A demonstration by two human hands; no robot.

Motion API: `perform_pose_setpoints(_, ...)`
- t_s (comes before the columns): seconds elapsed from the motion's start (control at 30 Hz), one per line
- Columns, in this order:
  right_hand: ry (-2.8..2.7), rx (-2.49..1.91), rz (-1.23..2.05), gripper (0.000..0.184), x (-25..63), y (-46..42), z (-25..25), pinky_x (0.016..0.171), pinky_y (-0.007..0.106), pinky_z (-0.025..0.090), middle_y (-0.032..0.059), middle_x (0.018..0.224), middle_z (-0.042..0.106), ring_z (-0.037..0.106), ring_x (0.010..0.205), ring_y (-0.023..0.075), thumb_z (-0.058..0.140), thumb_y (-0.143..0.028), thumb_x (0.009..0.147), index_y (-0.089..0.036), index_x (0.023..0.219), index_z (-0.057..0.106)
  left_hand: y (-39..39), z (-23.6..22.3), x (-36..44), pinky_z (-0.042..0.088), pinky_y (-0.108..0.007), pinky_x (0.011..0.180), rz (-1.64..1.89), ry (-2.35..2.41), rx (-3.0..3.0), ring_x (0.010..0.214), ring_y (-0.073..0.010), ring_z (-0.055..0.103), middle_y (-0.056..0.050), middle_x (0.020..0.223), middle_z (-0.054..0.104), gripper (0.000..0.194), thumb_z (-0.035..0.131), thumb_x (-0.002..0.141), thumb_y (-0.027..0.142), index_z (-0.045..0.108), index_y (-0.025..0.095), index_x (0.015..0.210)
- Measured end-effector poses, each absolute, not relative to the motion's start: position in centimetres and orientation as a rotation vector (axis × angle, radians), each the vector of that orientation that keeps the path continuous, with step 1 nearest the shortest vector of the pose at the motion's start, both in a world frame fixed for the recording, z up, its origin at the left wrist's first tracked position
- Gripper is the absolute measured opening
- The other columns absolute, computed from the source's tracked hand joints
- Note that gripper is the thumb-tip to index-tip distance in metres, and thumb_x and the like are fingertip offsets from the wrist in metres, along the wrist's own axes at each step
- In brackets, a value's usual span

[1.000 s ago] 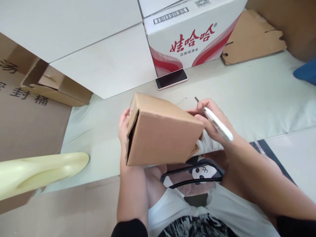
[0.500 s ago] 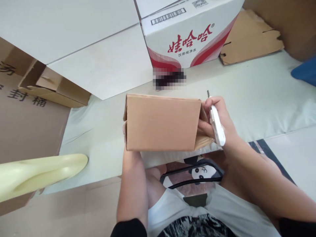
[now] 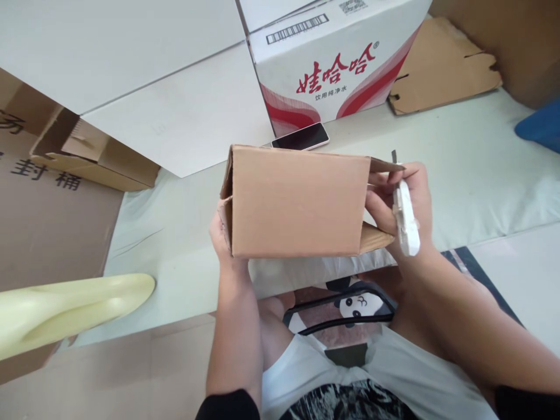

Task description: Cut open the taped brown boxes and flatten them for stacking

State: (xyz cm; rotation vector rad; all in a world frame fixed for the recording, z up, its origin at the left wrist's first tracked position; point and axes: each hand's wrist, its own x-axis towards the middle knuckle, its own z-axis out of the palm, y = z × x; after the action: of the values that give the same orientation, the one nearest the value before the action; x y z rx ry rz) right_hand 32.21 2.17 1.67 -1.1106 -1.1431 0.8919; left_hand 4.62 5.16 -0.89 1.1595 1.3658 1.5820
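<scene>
A small plain brown cardboard box (image 3: 300, 204) is held up in front of me, its broad side facing the camera. My left hand (image 3: 221, 233) grips the box's left end; most of its fingers are hidden behind the cardboard. At the open right end, the flaps stick outward. My right hand (image 3: 417, 189) is closed around a white box cutter (image 3: 406, 224), whose short dark blade points up and away from me. Fingers of that same hand also touch the upper right flap and reach in beside the box's opening.
A phone (image 3: 301, 137) lies behind the box, against a white and red carton (image 3: 324, 81). White boxes (image 3: 184, 111) stand at back left, flattened cardboard (image 3: 441, 70) at back right. A pale yellow curved object (image 3: 79, 303) juts in from the left; a blue object (image 3: 542, 128) is far right.
The cardboard box has moved slightly up and right. My right hand and the box cutter have shifted right, and the upper right flap now swings outward. More of my left hand shows.
</scene>
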Motion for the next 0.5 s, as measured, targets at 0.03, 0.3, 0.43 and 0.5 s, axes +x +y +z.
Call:
perform_pose_setpoints(0.03,-1.158,-1.076,0.917,0.047,32.2,2.2,1.3,0.085,0.037,0.058,0.0007,0.115,0.074,0.077,0.093,0.0179,0.079,-0.027,0.08,-0.03,0.097,0.035,5.1,-0.9,4.8,0.06,-0.036,0.076,1.61,1.346,1.102,0.087,-0.0216,0.071,-0.002,0.087,0.069,0.051,0.061,0.092,0.076,0.069,0.026,0.101)
perform_pose_setpoints(0.3,-1.221,-0.962,1.078,0.053,32.1,2.2,0.6,0.083,0.043,0.06,0.0043,0.139,0.069,0.077,0.105,0.0246,0.088,-0.032,0.08,-0.031,0.098,0.038,5.0,0.8,6.2,0.058,-0.036,0.092,1.797,1.142,1.228,0.104,-0.0233,0.07,-0.003,0.111,0.072,0.052,0.085,0.075,0.063,0.068,0.027,0.109)
perform_pose_setpoints(0.43,-1.195,-0.977,1.151,0.052,32.0,1.9,1.2,0.074,0.042,0.061,0.0048,0.143,0.067,0.077,0.086,0.0209,0.086,-0.044,0.082,-0.031,0.096,0.037,4.8,1.4,6.4,0.056,-0.032,0.078,1.784,1.063,1.332,0.085,-0.019,0.066,-0.001,0.091,0.069,0.039,0.078,0.085,0.062,0.068,0.024,0.09)
perform_pose_setpoints(0.5,-1.191,-0.999,1.154,0.051,32.1,1.7,1.2,0.072,0.041,0.061,0.0047,0.143,0.067,0.077,0.084,0.0202,0.084,-0.048,0.084,-0.031,0.097,0.038,4.7,1.4,6.4,0.055,-0.031,0.075,1.779,1.063,1.346,0.081,-0.018,0.064,0.0,0.086,0.066,0.037,0.075,0.088,0.061,0.067,0.024,0.087)
